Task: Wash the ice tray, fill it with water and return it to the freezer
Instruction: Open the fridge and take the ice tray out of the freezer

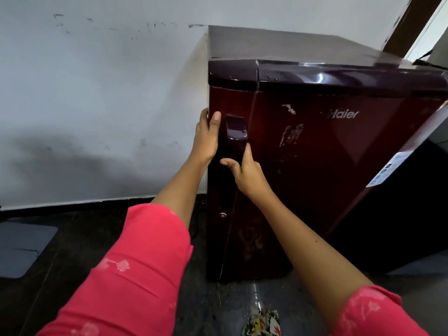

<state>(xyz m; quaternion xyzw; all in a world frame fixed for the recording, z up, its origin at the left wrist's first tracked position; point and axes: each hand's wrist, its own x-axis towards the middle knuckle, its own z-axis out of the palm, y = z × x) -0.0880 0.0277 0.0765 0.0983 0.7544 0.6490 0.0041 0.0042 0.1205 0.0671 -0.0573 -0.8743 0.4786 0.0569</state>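
A small dark red fridge (315, 154) stands on the floor against a white wall, its door closed. My left hand (207, 139) lies on the fridge's left side edge, thumb on the front and fingers round the corner. My right hand (244, 170) grips the dark door handle (236, 132) from below, fingers curled behind it and thumb sticking out left. No ice tray is in view.
The white wall (97, 105) runs left of the fridge. A grey mat (21, 248) lies on the dark floor at far left. A brown door frame (409, 23) and a dark object stand to the right. A keyhole (222, 215) sits low on the door edge.
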